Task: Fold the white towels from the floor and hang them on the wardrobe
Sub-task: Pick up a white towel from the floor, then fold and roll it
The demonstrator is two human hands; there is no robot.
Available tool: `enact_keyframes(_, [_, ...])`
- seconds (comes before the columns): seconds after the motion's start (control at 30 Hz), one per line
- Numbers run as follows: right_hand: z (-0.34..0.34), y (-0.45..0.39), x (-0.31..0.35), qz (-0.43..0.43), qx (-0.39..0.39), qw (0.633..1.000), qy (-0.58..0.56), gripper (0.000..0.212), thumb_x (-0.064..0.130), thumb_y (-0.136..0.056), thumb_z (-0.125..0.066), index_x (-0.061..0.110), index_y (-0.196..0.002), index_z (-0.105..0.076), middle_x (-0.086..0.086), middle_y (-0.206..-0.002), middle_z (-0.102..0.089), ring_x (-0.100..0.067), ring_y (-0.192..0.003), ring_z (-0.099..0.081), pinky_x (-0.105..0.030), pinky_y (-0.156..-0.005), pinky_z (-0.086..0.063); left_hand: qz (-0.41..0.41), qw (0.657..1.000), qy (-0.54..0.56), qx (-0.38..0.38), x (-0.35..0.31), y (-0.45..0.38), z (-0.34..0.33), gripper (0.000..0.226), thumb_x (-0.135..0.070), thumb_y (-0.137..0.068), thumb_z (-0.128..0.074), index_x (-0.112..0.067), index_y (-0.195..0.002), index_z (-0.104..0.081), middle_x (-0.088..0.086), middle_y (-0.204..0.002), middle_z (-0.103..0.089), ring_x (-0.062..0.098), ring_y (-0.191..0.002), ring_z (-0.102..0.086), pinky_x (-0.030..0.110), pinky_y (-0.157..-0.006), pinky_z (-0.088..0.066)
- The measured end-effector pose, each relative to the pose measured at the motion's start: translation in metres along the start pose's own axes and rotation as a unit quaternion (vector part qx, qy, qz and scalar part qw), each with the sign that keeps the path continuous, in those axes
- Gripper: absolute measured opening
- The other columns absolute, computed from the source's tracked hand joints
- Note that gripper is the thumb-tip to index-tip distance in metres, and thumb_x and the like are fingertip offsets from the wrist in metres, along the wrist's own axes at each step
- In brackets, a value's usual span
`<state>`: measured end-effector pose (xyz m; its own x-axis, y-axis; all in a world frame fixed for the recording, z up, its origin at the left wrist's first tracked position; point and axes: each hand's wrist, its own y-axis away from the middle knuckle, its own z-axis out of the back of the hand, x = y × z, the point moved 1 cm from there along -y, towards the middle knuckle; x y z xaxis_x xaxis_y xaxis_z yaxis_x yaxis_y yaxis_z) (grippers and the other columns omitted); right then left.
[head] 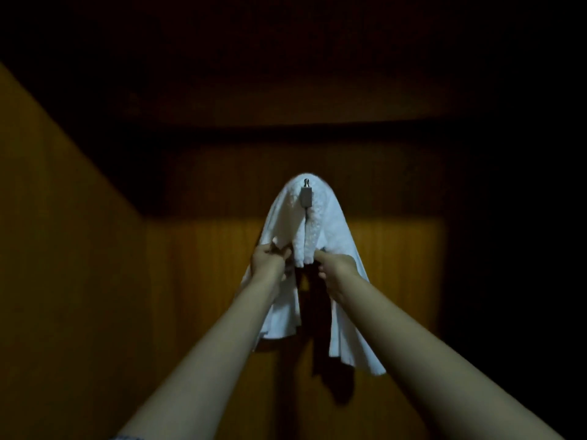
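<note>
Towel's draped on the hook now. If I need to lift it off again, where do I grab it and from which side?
Pinch the white towel just below the metal hook, one hand on each flap, coming from the front. It hangs in two flaps either side of the hook, peaked on top; then lift up. Both hands, left hand and right hand, already hold lower.

White towel [333, 236] drapes over the metal hook [306, 193].

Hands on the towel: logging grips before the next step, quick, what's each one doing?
Left hand: grip closed on the white towel, on its left fold.
Right hand: grip closed on the towel's right fold.
</note>
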<state>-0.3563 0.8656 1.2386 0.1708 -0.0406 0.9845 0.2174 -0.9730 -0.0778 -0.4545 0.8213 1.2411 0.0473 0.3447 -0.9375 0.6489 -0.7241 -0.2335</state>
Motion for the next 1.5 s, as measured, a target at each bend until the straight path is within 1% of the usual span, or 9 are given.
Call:
enact_keyframes(0.07, [0.007, 0.016, -0.009, -0.027, 0.012, 0.999, -0.03, 0.036, 0.03, -0.084, -0.071, 0.002, -0.106, -0.066, 0.0, -0.056, -0.044, -0.013, -0.047, -0.038, -0.022, -0.037, -0.031, 0.031, 0.999, 0.0, 0.022, -0.001, 0.021, 0.013, 0.026, 0.001, -0.09, -0.06, -0.011, -0.112, -0.055, 0.01, -0.098, -0.065, 0.024, -0.088, -0.064, 0.035, -0.077, -0.053])
enact_keyframes(0.13, [0.017, 0.042, -0.019, -0.047, 0.023, 0.998, -0.031, 0.02, 0.026, -0.09, -0.064, 0.007, -0.094, -0.063, -0.002, -0.059, -0.048, -0.013, -0.048, -0.041, -0.025, -0.046, -0.036, 0.055, 0.997, -0.047, 0.03, 0.001, 0.05, 0.033, 0.032, 0.001, -0.09, -0.059, -0.007, -0.121, -0.051, 0.012, -0.105, -0.062, 0.021, -0.087, -0.065, 0.038, -0.085, -0.054])
enact_keyframes(0.27, [0.026, 0.098, -0.034, -0.059, 0.082, 0.994, -0.028, 0.013, 0.014, -0.096, -0.048, 0.008, -0.088, -0.057, -0.006, -0.071, -0.059, -0.015, -0.054, -0.05, -0.024, -0.051, -0.041, 0.069, 0.984, -0.127, 0.105, 0.002, 0.111, 0.067, 0.013, -0.007, -0.093, -0.057, -0.012, -0.106, -0.057, 0.006, -0.092, -0.065, 0.012, -0.073, -0.067, 0.031, -0.072, -0.057])
enact_keyframes(0.47, [0.039, 0.187, -0.085, -0.028, 0.208, 0.972, 0.102, 0.018, 0.009, -0.097, -0.046, 0.01, -0.083, -0.059, -0.002, -0.062, -0.061, -0.013, -0.05, -0.047, -0.023, -0.052, -0.038, 0.048, 0.919, -0.303, 0.247, 0.024, 0.202, 0.134, 0.01, -0.013, -0.095, -0.055, -0.015, -0.101, -0.062, -0.001, -0.082, -0.069, 0.01, -0.07, -0.068, 0.026, -0.071, -0.055])
enact_keyframes(0.6, [0.04, 0.245, -0.144, -0.04, 0.287, 0.936, 0.2, 0.018, 0.01, -0.098, -0.046, 0.009, -0.086, -0.059, -0.005, -0.068, -0.063, -0.012, -0.051, -0.05, -0.022, -0.051, -0.04, 0.071, 0.884, -0.378, 0.264, 0.07, 0.263, 0.196, 0.012, -0.01, -0.094, -0.055, -0.021, -0.094, -0.062, 0.001, -0.081, -0.067, 0.01, -0.068, -0.067, 0.031, -0.077, -0.054])
enact_keyframes(0.97, [-0.008, 0.428, -0.329, -0.11, 0.49, 0.797, 0.335, 0.022, 0.008, -0.099, -0.047, 0.011, -0.081, -0.058, -0.005, -0.066, -0.062, -0.016, -0.053, -0.054, -0.023, -0.052, -0.045, 0.261, 0.861, -0.42, 0.116, 0.189, 0.496, 0.396, 0.017, 0.001, -0.093, -0.054, 0.006, -0.108, -0.062, 0.0, -0.08, -0.061, -0.01, -0.06, -0.059, 0.008, -0.06, -0.046])
enact_keyframes(1.17, [-0.029, 0.54, -0.395, -0.168, 0.521, 0.768, 0.334, 0.018, 0.004, -0.096, -0.048, 0.002, -0.087, -0.063, -0.007, -0.064, -0.064, -0.011, -0.047, -0.054, -0.021, -0.049, -0.045, 0.417, 0.821, -0.39, 0.005, 0.225, 0.649, 0.486, 0.017, -0.012, -0.096, -0.054, -0.007, -0.11, -0.061, 0.004, -0.091, -0.066, 0.0, -0.063, -0.061, 0.008, -0.062, -0.048])
enact_keyframes(1.4, [-0.044, 0.675, -0.479, -0.282, 0.48, 0.772, 0.308, 0.017, 0.002, -0.094, -0.048, 0.005, -0.084, -0.062, -0.009, -0.067, -0.063, -0.017, -0.053, -0.053, -0.021, -0.049, -0.044, 0.485, 0.799, -0.32, -0.155, 0.273, 0.82, 0.564, 0.02, -0.006, -0.094, -0.054, -0.021, -0.081, -0.058, 0.001, -0.078, -0.065, -0.005, -0.05, -0.06, 0.009, -0.055, -0.047])
enact_keyframes(1.5, [-0.047, 0.733, -0.531, -0.346, 0.435, 0.778, 0.294, 0.013, 0.003, -0.094, -0.05, 0.003, -0.09, -0.062, -0.011, -0.07, -0.064, -0.02, -0.058, -0.055, -0.024, -0.054, -0.045, 0.511, 0.783, -0.287, -0.208, 0.304, 0.88, 0.599, 0.015, -0.001, -0.091, -0.054, -0.015, -0.087, -0.06, -0.003, -0.077, -0.061, 0.001, -0.057, -0.061, 0.007, -0.05, -0.043])
